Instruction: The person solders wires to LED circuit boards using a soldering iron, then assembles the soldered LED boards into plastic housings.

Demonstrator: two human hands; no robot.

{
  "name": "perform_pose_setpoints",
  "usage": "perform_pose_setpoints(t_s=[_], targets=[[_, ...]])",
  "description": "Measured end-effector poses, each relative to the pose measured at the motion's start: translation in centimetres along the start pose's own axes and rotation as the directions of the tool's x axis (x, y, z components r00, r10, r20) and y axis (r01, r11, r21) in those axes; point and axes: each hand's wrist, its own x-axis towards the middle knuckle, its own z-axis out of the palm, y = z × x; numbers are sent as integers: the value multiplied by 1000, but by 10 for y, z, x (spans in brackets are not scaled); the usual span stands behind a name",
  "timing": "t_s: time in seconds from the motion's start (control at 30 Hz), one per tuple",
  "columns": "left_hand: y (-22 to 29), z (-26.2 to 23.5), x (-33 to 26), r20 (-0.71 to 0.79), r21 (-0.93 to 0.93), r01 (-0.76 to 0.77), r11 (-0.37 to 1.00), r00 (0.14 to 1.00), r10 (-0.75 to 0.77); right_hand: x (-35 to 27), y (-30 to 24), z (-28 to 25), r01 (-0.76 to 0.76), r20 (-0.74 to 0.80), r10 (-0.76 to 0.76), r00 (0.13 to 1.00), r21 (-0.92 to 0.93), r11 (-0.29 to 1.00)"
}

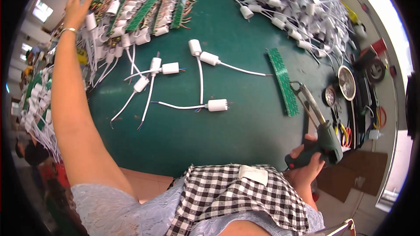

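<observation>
Your right hand (pixel 306 174) has its fingers wrapped around the soldering gun (pixel 329 140), likely held by its handle to keep skin off the hot tip, which sits by the green board strip (pixel 280 72) on the desk (pixel 253 144). Your left hand (pixel 78 11) reaches the boards and sockets (pixel 146 12), fingers partly spread; I can't tell whether they hold anything. The loose white sockets (pixel 217 105) probably lie apart for easy picking.

- Six loose white corded cylinders (pixel 217 105) on the counter (pixel 245 140)
- One heap of similar cylinders (pixel 308 13), beyond counting
- One green circuit strip (pixel 281 78) lying alone
- One soldering gun (pixel 329 142)
- Two round metal dishes (pixel 346 82)
- Stacked circuit strips (pixel 147 11), left: too overlapped to count
</observation>
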Motion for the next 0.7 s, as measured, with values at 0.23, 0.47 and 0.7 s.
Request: perform_pose_setpoints(t_s=[0.23, 0.47, 0.7], targets=[[120, -35, -42, -311, 24, -162, 987, 937, 161, -3, -9, -13, 46, -124, -42, 991, 32, 998], [370, -78, -267, 8, -652, -640, 406, 529, 848, -8, -6, -23, 40, -116, -33, 993, 60, 997], [370, -7, -202, 223, -499, -703, 507, 461, 859, -22, -11, -46, 56, -160, -41, 986, 89, 994]])
